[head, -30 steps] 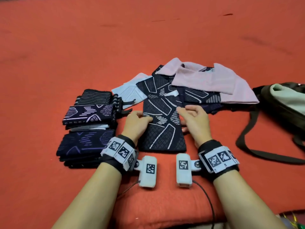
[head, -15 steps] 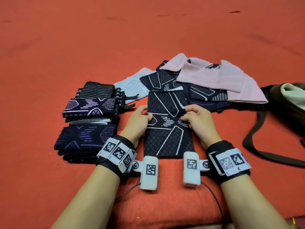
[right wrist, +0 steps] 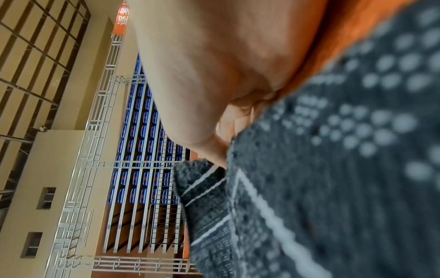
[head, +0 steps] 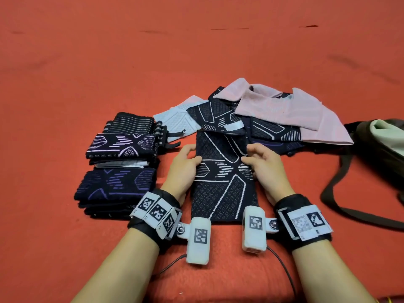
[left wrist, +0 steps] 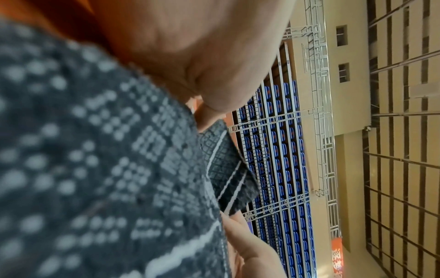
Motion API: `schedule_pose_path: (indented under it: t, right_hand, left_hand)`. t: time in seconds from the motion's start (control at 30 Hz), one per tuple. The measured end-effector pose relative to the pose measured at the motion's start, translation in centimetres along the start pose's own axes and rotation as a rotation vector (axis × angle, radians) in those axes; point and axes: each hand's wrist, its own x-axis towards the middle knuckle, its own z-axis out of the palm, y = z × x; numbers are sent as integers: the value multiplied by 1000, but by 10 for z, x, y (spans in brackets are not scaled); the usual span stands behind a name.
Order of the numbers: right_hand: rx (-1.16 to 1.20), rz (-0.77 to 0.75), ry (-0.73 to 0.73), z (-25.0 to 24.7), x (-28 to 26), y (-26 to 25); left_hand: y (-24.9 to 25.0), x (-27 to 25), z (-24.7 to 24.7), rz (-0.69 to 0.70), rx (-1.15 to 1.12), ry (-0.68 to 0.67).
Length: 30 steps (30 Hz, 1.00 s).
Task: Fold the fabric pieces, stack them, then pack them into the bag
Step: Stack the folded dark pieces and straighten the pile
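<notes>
A dark patterned fabric piece [head: 223,180] is laid lengthwise on the red surface [head: 196,51], between the two wrists. Its left edge is pinched by the left hand [head: 185,167] and its right edge by the right hand [head: 262,165], both at about mid-length. In both wrist views the far half of the cloth is seen raised off the surface at the fingers, so a fold across the middle is judged to be in hand.

Folded pieces are stacked [head: 122,162] to the left, just beside the left hand. Unfolded pieces are heaped [head: 262,119] beyond the hands, pink ones on top. The bag [head: 380,147] is seen at the right edge, strap trailing on the surface, mouth apparently open.

For a clean fold:
- Both edges are best carried at an even pace, so the far hem is brought square onto the near hem.
- The near half is best left flat, undragged.
- The crease should be pressed once the hems are matched.
- The knit looks soft and limp; sagging between the grips is likely, so slight tension across the width is advised.

Packing is not yet begun.
</notes>
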Motion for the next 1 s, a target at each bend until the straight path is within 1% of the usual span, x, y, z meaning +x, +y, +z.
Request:
schedule_pose_path:
  t: [0.07,0.17,0.27,0.37,0.43,0.53,0.6,0.67,0.73,0.8,0.9,1.0]
  right_hand:
    - [4,-24,-16,0,-1,-1]
    - [11,-44,-20,0,-3,-3]
    - [56,-1,-28,0,-3,-5]
    - [148,53,-38,0,-4,-7]
    - [127,30,-74,0,-4,-6]
    - [91,-20,-76,0,-7,-2]
    - [83,-34,-81,-1,-7,-1]
    - [116,-41,-79,-1,-9,-1]
    - [138,-49,-74,-1,-9,-2]
    - [152,-54,-66,-2,-8,0]
    - [166,-26,-47,-1,-6,0]
    - [146,23,-80,1,-5,-2]
  left_hand:
    - [2,-3,-3,-7,-6,2]
    - [5,-4,-6,-56,-90,-21]
    - [6,-6,-6,-101,-189,-64]
    - [5,-6,-4,-60,-100,-70]
    - [5,-7,-3,-45,-59,-42]
    - [6,-8,-3,-46,-65,-1]
    - [6,-8,-3,-47,-89,-6]
    - [5,-10,-3,-18,-93,-33]
    - [3,-10,-3,13,-71,-61]
    - [-1,-7,-4,5,-42,-82]
    - [-7,-3,-3,28,-28,-60]
    - [-10,-1,-1,66,-48,-22]
